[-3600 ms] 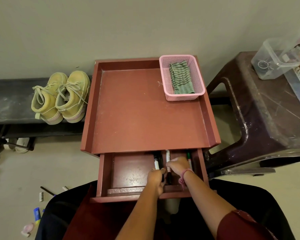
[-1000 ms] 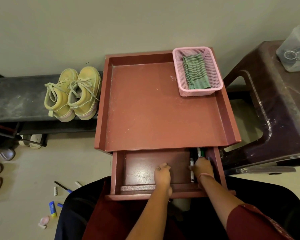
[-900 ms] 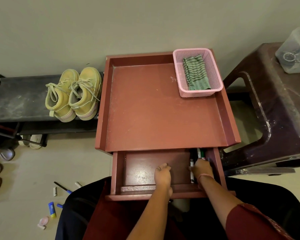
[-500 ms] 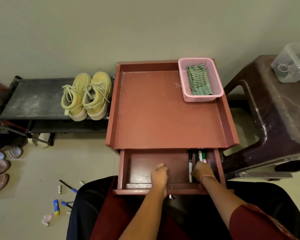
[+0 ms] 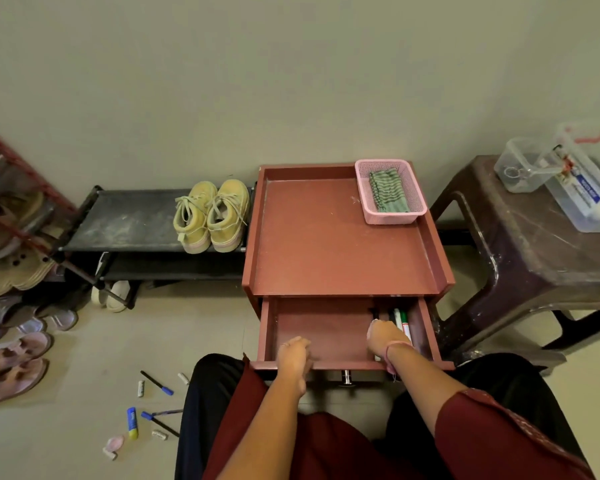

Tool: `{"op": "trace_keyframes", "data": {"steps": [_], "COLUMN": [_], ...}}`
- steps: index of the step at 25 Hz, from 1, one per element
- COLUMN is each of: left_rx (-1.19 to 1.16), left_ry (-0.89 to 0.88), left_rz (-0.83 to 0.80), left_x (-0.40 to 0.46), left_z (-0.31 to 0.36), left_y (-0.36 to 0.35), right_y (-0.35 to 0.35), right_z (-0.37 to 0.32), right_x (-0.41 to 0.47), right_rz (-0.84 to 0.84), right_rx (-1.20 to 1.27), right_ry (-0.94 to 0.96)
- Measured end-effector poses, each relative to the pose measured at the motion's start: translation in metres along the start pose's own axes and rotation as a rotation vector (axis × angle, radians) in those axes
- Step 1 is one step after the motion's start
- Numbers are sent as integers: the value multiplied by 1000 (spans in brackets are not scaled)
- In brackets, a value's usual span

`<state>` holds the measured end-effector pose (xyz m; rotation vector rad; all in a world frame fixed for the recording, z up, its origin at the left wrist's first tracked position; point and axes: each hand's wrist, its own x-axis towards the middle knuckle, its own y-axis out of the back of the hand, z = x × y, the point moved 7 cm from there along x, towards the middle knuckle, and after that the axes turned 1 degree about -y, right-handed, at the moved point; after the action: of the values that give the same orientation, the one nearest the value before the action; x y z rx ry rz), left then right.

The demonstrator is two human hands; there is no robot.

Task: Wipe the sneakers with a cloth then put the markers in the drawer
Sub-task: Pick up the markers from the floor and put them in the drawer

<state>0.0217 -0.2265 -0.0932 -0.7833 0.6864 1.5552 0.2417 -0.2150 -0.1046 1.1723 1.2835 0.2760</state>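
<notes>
Two hands are at the open drawer (image 5: pixel 321 327) of the red desk (image 5: pixel 340 237) in front of you. Your left hand (image 5: pixel 293 353) rests over the drawer's front edge, its fingers curled down over the rim and gripping it. Your right hand (image 5: pixel 383 336) is inside the drawer on its right side, lying on the markers (image 5: pixel 400 320); the fingers point away from you and are hidden by the back of the hand, so you cannot tell whether they pinch a marker or simply lie on the bunch. The markers lie side by side against the drawer's right wall, their far ends showing black, green and red beyond your knuckles. A metal knob (image 5: pixel 346 377) sticks out below the drawer front between your forearms.

The yellow sneakers (image 5: pixel 210 214) stand as a pair on the dark shoe rack (image 5: pixel 125 220), just beside the desk's left wall, toes toward you. The green striped cloth (image 5: pixel 385 190) lies folded in the pink basket (image 5: pixel 366 192) at the desk's far right corner. Pens and small bits (image 5: pixel 151 407) are scattered on the floor by your left knee. A brown plastic stool (image 5: pixel 520 251) on the right carries clear containers (image 5: pixel 523 164).
</notes>
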Motion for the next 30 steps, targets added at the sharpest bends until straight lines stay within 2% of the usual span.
{"op": "trace_keyframes", "data": {"steps": [4,9,15,18,23,26,30], "left_rx": [145,560,708,753,743,713,672], "left_ry": [-59,-378,-382,-392,-373,-360,-351], "left_rz": [-59,33,54,37,41,45,31], "left_x": [-2,5,29,33,41,42,40], "left_z": [-5,18,20,20,19,19,19], "left_y": [3,1,-2,-6,-7,-6,-4], "right_y": [-7,-42,-63,-72,-70,-71,-73], "right_z": [13,35,16,19,45,56,51], "right_x": [3,26,52,61,72,71,65], "right_rz": [-51,-334,-481,-437,-333,-356,-362], "right_rx": [-15,-142,-323,-442,-479,-391,-340], "right_ry": [22,117,242,251,167,108,125]}}
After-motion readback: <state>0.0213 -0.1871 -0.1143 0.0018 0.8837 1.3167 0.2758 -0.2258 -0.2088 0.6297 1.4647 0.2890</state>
